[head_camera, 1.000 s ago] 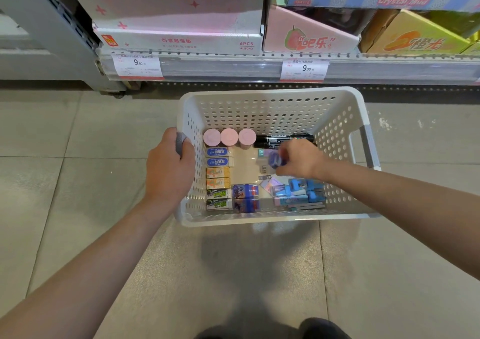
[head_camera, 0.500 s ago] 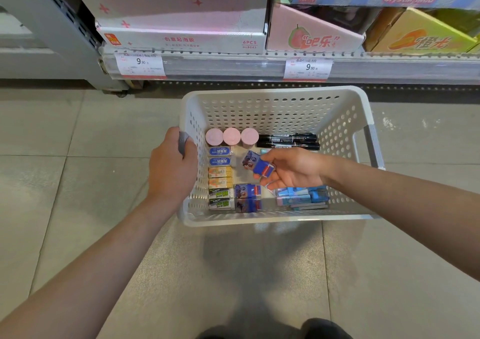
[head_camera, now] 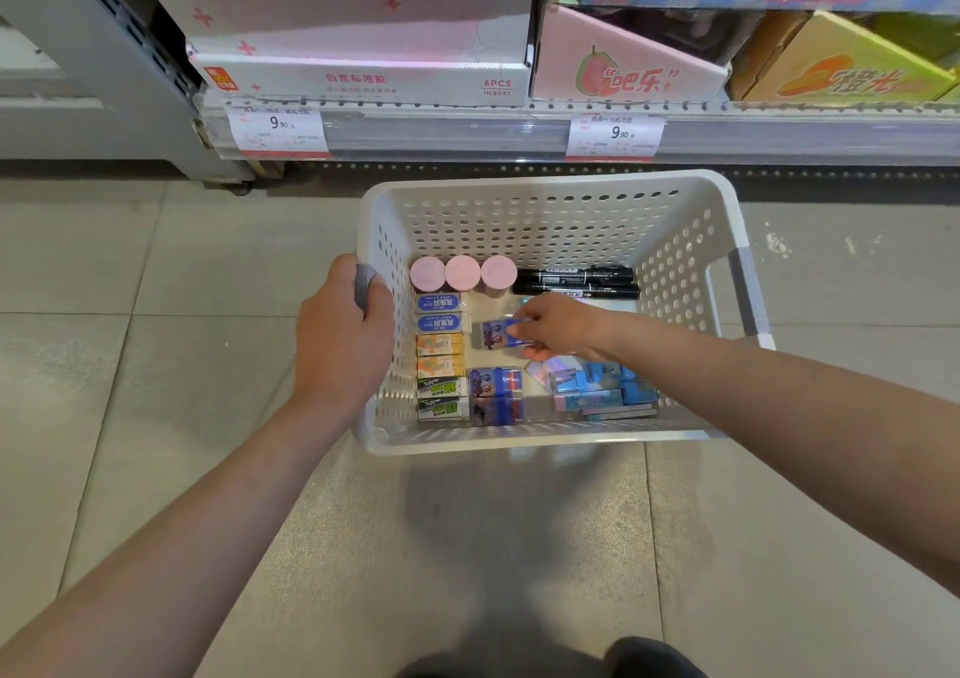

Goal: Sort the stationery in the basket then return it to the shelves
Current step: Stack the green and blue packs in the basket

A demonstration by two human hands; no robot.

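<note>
Purple-blue and small, the eraser box is pinched in the grip of the right hand, low inside the white basket over the bare middle of its floor; half a second ago it was held higher and tilted, and now it lies flatter, nearer the two matching purple-blue boxes by the near wall. The left hand has not shifted: its grip is curled round the grey left handle. Along the left wall runs a column of six erasers, two blue, two orange, two green, touching end to end. Three pink-capped tubes stand side by side at the far left, and two black markers lie just beside them along the far wall. A loose heap of light-blue items fills the near right corner; their number cannot be told. Open floor shows between the column and the heap. The basket sits on a tiled floor, near a shelf bearing two price tags.
</note>
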